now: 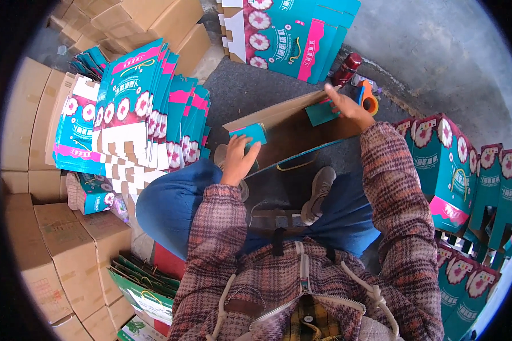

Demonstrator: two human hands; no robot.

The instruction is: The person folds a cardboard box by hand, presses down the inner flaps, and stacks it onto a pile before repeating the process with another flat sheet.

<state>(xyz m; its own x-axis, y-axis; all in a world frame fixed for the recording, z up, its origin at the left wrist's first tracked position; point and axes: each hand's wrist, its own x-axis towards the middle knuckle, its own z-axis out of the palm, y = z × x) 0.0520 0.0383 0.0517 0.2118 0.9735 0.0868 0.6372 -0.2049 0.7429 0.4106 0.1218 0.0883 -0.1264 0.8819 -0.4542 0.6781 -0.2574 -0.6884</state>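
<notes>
An open teal cardboard gift box (pixel 293 140) stands between my knees, its brown inside facing up. My left hand (pixel 240 159) is at the box's left end, fingers apart, touching the small teal end flap (pixel 252 134). At the other end my right hand (pixel 350 109) reaches over the rim with its fingers stretched out, beside the right end flap (pixel 322 112). Neither hand is closed around anything. A yellow cord handle (pixel 294 166) hangs on the box's near side.
Flat printed cartons (pixel 128 96) are stacked on the left, more (pixel 293 37) at the far side. Brown boxes (pixel 68 250) line the left. Folded gift boxes (pixel 446 170) stand on the right. A red bottle (pixel 347 69) and an orange tape roll (pixel 370 103) lie beyond my right hand.
</notes>
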